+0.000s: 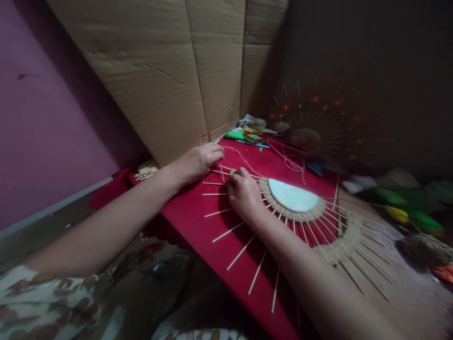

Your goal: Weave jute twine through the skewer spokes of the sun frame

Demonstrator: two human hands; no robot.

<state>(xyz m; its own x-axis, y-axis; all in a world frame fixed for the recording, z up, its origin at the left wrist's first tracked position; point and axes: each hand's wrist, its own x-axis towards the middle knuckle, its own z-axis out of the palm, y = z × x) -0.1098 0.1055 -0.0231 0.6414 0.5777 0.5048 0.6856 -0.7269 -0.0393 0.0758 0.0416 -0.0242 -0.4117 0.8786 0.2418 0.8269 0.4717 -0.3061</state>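
A half-round woven piece with a pale blue centre (293, 194) lies on a red cloth. Thin sticks (238, 253) fan out from its twine-wrapped rim. A band of woven twine (341, 245) crosses the sticks on the right side. At the far left end of the fan, my left hand (203, 163) is closed, with a strand of twine (244, 160) at its fingertips. My right hand (244, 196) is closed around the sticks beside it, next to a short bit of weaving. Its fingertips are partly hidden.
Large cardboard (152, 71) stands behind the red table (198, 236). Red-handled scissors (254, 136) lie at the back, and a bundle of sticks (146, 171) at the left. A ball of twine (428, 249) sits at right. A finished-looking fan with flowers (314, 100) leans in shadow.
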